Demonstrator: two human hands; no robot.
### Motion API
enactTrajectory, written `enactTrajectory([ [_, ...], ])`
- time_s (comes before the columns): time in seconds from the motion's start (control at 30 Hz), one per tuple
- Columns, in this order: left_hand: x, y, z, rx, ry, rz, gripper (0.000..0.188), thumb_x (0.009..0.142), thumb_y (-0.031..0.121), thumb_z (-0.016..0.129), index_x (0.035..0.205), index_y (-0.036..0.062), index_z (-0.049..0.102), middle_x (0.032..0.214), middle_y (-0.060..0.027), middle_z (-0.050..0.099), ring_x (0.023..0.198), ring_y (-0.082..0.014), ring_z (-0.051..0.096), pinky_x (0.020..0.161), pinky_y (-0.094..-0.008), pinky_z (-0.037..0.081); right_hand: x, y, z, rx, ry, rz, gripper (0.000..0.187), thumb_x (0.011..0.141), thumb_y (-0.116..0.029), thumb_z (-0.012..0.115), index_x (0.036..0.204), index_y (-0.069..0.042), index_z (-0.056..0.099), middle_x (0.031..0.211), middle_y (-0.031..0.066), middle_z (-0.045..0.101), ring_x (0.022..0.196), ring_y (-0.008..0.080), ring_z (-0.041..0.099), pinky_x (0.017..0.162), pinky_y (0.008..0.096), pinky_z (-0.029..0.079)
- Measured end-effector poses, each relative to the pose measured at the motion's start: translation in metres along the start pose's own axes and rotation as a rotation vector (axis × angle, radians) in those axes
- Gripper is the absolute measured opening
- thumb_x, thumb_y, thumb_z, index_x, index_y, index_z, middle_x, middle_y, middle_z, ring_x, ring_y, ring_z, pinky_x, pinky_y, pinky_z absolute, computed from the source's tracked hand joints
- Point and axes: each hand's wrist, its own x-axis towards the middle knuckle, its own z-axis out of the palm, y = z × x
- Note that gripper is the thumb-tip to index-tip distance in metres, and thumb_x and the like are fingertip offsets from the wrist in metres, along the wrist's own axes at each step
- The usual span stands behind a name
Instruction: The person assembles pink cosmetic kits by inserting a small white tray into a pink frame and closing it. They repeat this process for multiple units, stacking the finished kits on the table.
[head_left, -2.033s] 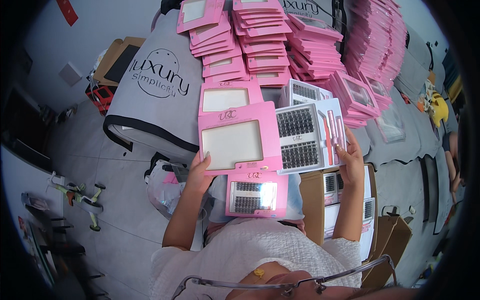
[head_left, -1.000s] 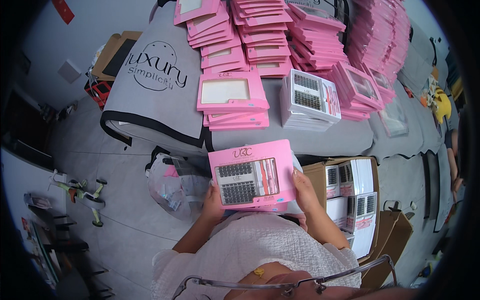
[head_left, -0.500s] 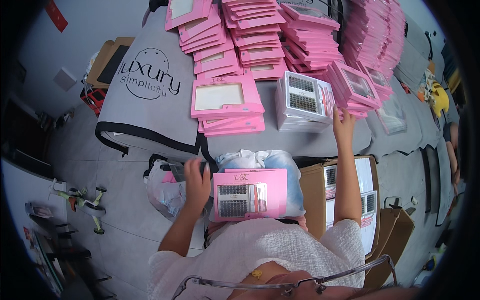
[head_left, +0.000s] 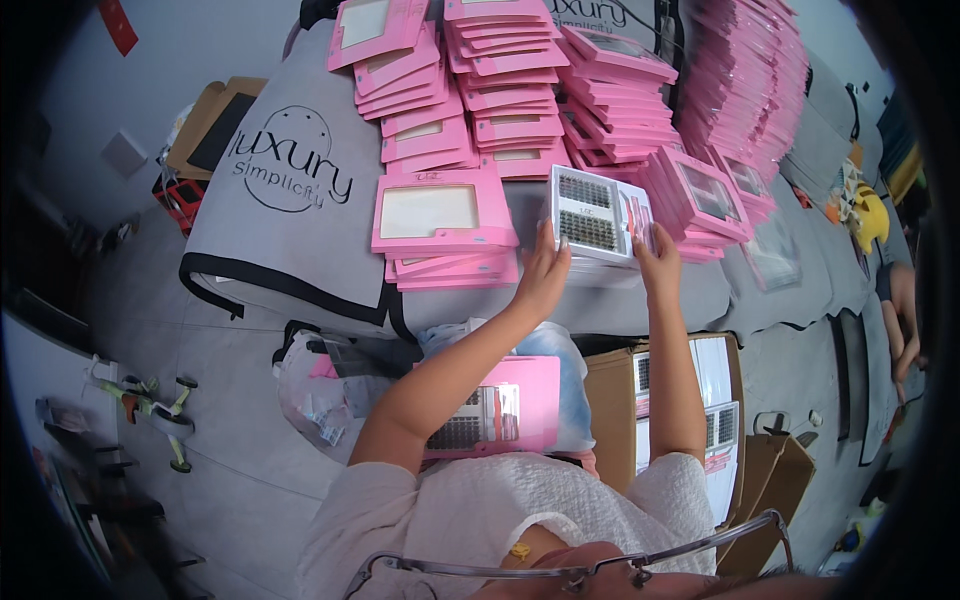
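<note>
Both hands grip a white eyelash kit tray (head_left: 600,220), which shows rows of dark lash clusters under a clear cover. My left hand (head_left: 543,272) closes on its near left corner. My right hand (head_left: 658,262) holds the right side, near the pink tools inside. Just beneath lies a stack of similar white trays (head_left: 612,274) on the grey sofa. On my lap sits a pink windowed package (head_left: 538,395) with a lash tray inside, partly covered by my left forearm. Left of the stack are pink windowed sleeves (head_left: 500,220), piled flat.
Tall piles of pink sleeves (head_left: 520,130) and a bulging stack of pink packages (head_left: 745,90) fill the sofa's far side. An open carton (head_left: 612,400) holding white trays stands by my right elbow. A plastic bag (head_left: 310,395) and a child's bike (head_left: 150,410) are on the left.
My left hand has moved from beside my lap up to the tray. My right hand has taken hold of the tray's right side. The view has shifted slightly.
</note>
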Motion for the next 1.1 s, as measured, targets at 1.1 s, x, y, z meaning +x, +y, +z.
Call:
enactTrajectory([
  [1.1,-0.039,-0.026,-0.260,0.094,0.433,-0.302,0.037,0.089,0.025,0.053,0.109,-0.0055,0.053,0.099,-0.0140,0.061,0.087,-0.0158,0.058,0.076,-0.0269,0.046,-0.125,-0.086,-0.054,0.733,-0.220,0.250,0.062,0.080,0.006,0.048,0.138,-0.001,0.027,0.133,0.0110,0.043,0.118,0.0162,0.045,0.098,0.0277,0.035],
])
